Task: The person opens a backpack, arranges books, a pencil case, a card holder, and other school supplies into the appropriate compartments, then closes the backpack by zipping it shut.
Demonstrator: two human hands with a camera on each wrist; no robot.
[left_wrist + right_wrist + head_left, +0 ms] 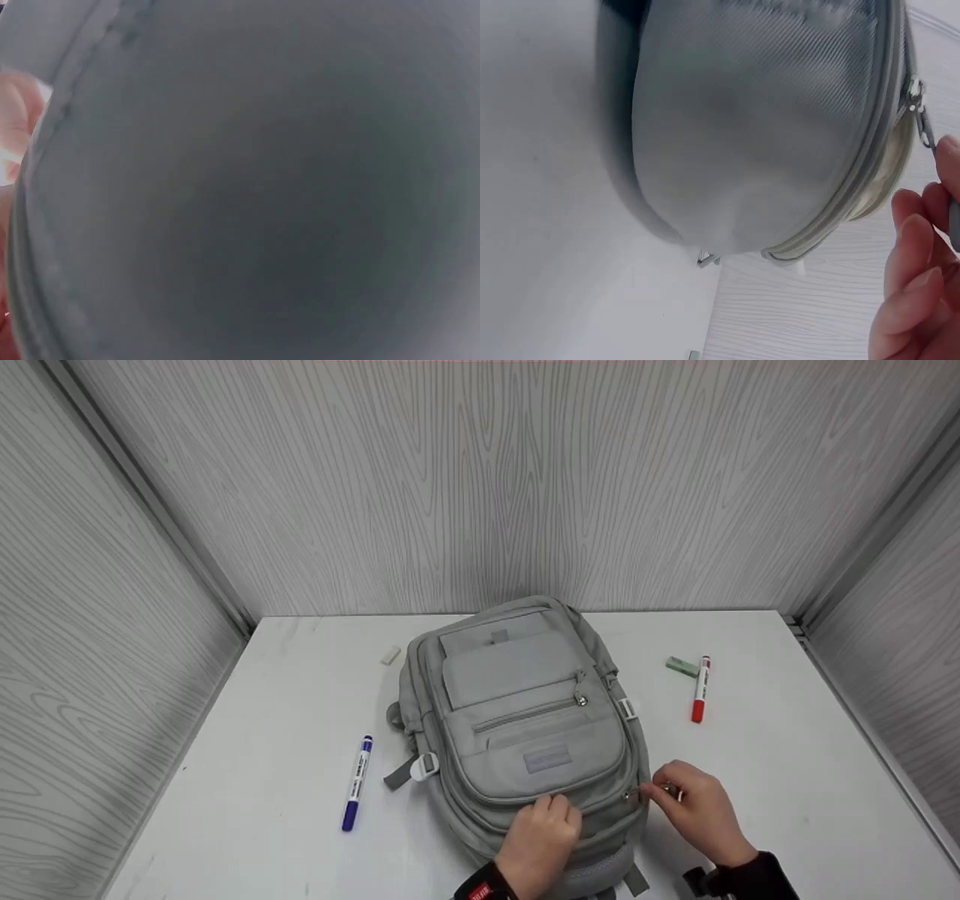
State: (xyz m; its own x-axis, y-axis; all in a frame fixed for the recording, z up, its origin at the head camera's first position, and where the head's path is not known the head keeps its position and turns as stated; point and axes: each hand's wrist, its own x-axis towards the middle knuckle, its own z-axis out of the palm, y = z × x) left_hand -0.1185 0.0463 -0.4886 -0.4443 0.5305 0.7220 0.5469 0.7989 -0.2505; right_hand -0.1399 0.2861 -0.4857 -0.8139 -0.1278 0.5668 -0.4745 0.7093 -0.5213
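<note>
A grey backpack (517,712) lies flat on the white table (787,780), front pockets up. My left hand (544,825) rests on its near end with fingers curled over the front pocket's seam, holding the fabric. In the left wrist view the backpack (240,187) fills the frame, blurred, with a fingertip (15,127) at the left edge. My right hand (694,802) is at the bag's near right corner and pinches a metal zipper pull (645,792). The right wrist view shows the zipper pull (924,124) running from the bag's zip line to my fingers (915,262).
A blue marker (357,784) lies left of the bag and a small white eraser (390,655) at the back left. To the right lie a red marker (701,690) and a green eraser (682,666). Grey wood-grain walls close in the table on three sides.
</note>
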